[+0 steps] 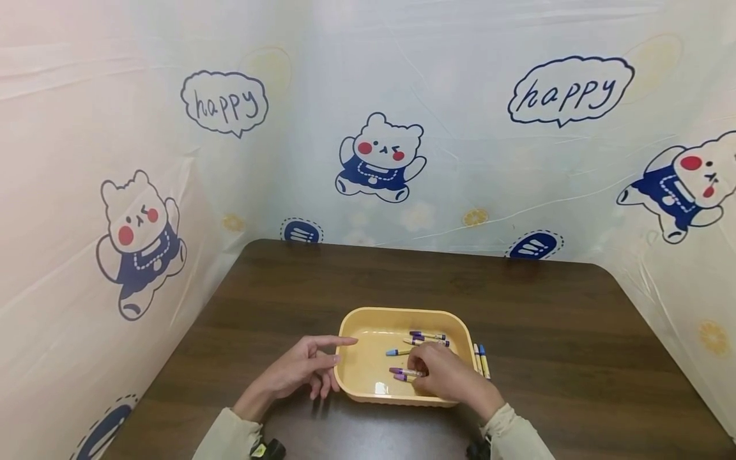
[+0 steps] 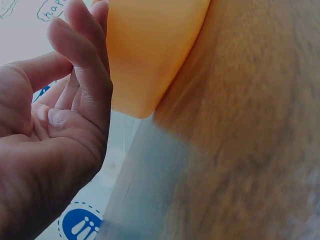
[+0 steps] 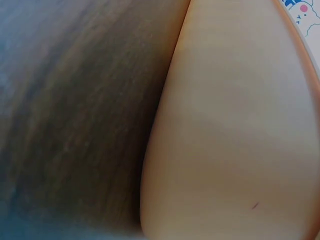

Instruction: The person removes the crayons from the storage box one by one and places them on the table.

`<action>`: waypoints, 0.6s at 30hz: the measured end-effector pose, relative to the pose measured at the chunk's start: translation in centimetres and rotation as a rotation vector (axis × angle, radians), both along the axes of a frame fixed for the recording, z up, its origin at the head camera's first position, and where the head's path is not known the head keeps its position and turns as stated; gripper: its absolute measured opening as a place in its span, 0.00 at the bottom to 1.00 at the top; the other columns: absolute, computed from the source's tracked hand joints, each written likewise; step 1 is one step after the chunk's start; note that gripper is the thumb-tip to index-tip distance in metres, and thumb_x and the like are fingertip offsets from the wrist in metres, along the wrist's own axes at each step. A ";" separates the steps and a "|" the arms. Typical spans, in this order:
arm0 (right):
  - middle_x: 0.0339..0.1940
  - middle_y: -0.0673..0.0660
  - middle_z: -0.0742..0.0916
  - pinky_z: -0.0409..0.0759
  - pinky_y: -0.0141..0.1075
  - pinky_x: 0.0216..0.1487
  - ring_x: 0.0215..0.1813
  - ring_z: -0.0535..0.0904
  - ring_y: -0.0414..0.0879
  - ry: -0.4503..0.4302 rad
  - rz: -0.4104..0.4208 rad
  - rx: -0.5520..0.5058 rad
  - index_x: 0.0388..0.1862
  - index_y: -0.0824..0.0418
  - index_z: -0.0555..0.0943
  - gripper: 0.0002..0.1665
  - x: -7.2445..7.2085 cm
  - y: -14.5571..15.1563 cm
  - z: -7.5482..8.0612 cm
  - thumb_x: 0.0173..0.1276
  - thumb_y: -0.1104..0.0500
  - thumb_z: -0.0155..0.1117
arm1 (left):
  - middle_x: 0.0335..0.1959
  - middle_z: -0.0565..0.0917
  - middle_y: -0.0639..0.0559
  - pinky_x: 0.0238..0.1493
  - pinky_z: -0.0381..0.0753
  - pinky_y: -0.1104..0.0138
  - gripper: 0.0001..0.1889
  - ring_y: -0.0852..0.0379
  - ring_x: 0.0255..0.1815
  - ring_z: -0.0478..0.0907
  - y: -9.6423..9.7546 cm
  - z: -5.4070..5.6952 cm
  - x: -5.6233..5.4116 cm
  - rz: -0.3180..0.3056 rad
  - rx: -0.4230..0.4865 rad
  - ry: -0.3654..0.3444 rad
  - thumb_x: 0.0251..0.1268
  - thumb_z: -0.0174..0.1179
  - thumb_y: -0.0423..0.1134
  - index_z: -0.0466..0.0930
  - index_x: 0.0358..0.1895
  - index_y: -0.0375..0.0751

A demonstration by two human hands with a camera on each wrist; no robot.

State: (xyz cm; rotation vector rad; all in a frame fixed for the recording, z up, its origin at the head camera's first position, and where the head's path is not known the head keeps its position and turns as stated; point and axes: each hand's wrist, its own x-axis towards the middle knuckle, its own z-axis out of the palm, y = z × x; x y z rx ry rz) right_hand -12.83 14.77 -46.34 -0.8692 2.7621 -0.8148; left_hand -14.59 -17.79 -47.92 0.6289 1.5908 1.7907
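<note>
A yellow plastic tray stands on the table, with crayons lying in its right half. My left hand is at its left side, index finger straight over the rim and thumb by the outer wall; the left wrist view shows the hand's other fingers loosely bent. Inside the tray, my right hand pinches two purple-tipped crayons, its fingertips partly hidden. A blue-tipped crayon reaches out from behind that hand. Farther back lie dark-tipped crayons. The right wrist view shows only the tray's outer wall.
Just right of the tray, a blue-tipped crayon and a pale one lie on the dark wooden table. A printed curtain with cartoon bears hangs behind the table and along both sides.
</note>
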 end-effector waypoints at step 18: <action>0.26 0.44 0.82 0.77 0.29 0.30 0.29 0.75 0.34 0.027 -0.088 -0.192 0.34 0.57 0.85 0.03 -0.4 0.1 0.7 0.64 0.63 0.71 | 0.27 0.87 0.43 0.16 0.77 0.72 0.24 0.59 0.18 0.81 0.0 -0.1 0.0 0.020 -0.023 0.009 0.78 0.48 0.32 0.62 0.74 0.31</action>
